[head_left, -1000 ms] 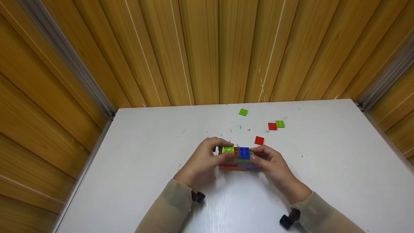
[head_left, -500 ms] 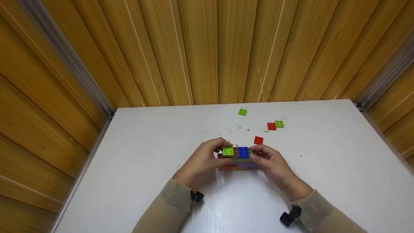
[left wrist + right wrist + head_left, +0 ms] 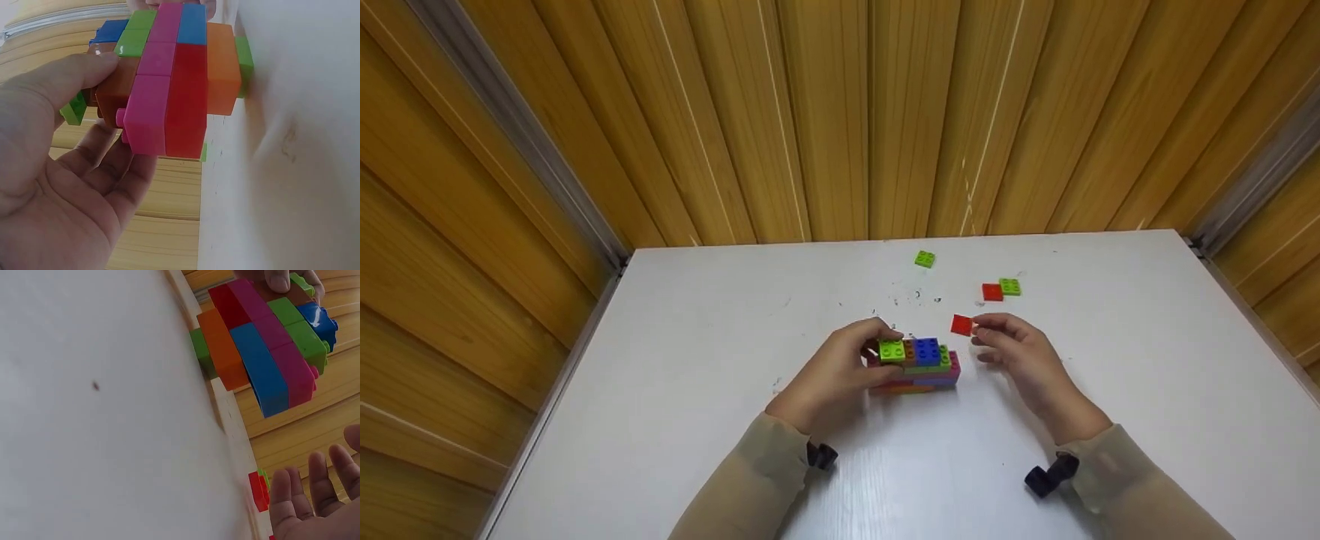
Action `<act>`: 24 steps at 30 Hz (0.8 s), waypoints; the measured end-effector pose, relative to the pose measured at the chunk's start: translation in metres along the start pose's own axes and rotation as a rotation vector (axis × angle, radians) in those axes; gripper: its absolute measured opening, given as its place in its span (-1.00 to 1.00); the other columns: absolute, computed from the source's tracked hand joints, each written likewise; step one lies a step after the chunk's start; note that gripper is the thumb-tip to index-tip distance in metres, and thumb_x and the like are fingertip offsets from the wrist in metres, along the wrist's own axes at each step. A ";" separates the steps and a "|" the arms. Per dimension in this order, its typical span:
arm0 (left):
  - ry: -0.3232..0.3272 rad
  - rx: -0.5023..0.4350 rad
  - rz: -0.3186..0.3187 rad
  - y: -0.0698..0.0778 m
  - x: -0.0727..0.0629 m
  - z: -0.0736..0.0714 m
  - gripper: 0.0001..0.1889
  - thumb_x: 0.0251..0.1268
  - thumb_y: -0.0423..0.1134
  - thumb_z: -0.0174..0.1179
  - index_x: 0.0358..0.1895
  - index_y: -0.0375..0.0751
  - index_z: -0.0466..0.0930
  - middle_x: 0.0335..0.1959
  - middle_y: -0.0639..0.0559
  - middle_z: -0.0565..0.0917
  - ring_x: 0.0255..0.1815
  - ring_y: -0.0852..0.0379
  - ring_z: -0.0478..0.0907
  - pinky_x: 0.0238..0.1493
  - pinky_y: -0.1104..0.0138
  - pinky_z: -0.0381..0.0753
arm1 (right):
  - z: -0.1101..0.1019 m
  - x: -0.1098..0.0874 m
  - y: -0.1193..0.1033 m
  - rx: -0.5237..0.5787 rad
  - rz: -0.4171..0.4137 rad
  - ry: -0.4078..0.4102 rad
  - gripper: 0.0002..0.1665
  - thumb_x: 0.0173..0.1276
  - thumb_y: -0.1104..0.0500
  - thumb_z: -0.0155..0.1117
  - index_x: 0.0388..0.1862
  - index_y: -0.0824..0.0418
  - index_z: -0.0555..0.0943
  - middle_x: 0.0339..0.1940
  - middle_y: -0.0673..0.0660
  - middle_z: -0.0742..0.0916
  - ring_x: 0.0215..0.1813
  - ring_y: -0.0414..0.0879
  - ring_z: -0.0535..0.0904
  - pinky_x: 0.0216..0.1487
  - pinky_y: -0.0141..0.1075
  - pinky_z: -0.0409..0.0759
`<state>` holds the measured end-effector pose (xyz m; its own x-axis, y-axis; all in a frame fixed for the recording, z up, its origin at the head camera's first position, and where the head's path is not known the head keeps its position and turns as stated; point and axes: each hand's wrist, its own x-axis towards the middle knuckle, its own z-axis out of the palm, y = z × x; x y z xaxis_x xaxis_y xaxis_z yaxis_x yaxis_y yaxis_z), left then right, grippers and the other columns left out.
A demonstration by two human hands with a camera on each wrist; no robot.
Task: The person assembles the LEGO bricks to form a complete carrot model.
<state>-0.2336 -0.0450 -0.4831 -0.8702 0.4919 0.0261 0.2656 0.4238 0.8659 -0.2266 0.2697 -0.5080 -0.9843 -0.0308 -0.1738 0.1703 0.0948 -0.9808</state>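
My left hand (image 3: 829,375) grips the left end of a stack of toy building bricks (image 3: 928,352), thumb on the near side and fingers behind. The stack has several layers, with green, brown and blue bricks on top; pink, red, blue and orange ones sit lower, as the left wrist view shows. In that view my thumb presses a brown brick (image 3: 119,84). Off to the right, my right hand (image 3: 1031,364) reaches toward a flat red brick (image 3: 961,325), fingertips right at its edge. In the right wrist view the right fingers (image 3: 282,495) look loosely extended, holding nothing.
Beyond the right hand, another red brick (image 3: 992,292) and a green brick (image 3: 1010,286) lie side by side. A further green brick (image 3: 925,259) sits near the back edge of the white table (image 3: 720,322). Wood-patterned panels (image 3: 825,120) stand behind and at the sides.
My right hand has left the stack's right end and moved right and away from me to the red brick, uncovering pink and green studs. The left hand keeps its hold.
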 end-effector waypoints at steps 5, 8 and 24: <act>0.003 -0.003 -0.003 0.000 -0.001 0.002 -0.62 0.49 -0.26 0.55 0.26 0.17 0.74 0.24 0.23 0.78 0.16 0.09 0.66 0.33 0.16 0.77 | -0.007 0.011 -0.005 -0.108 -0.022 0.036 -0.43 0.80 0.05 0.24 0.60 0.31 0.51 0.48 0.13 0.67 0.26 -0.15 0.62 0.20 -0.36 0.73; 0.001 -0.008 -0.008 0.002 -0.002 0.003 -0.62 0.49 -0.26 0.55 0.23 0.20 0.73 0.24 0.26 0.77 0.17 0.09 0.67 0.34 0.12 0.77 | -0.010 0.020 -0.010 -0.232 -0.032 0.054 -0.41 0.75 0.08 0.29 0.61 0.32 0.53 0.58 0.29 0.61 0.25 -0.12 0.59 0.14 -0.37 0.70; -0.011 -0.028 -0.031 0.002 -0.003 0.001 -0.61 0.50 -0.25 0.54 0.20 0.30 0.70 0.24 0.33 0.75 0.19 0.12 0.67 0.40 0.10 0.74 | -0.020 0.058 -0.017 -0.644 -0.008 -0.064 -0.30 0.53 -0.01 0.55 0.55 0.20 0.65 0.51 0.34 0.69 0.37 0.24 0.60 0.23 -0.14 0.67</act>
<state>-0.2302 -0.0444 -0.4820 -0.8730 0.4876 -0.0061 0.2271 0.4176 0.8798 -0.2877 0.2864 -0.4992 -0.9772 -0.0912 -0.1916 0.0816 0.6719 -0.7361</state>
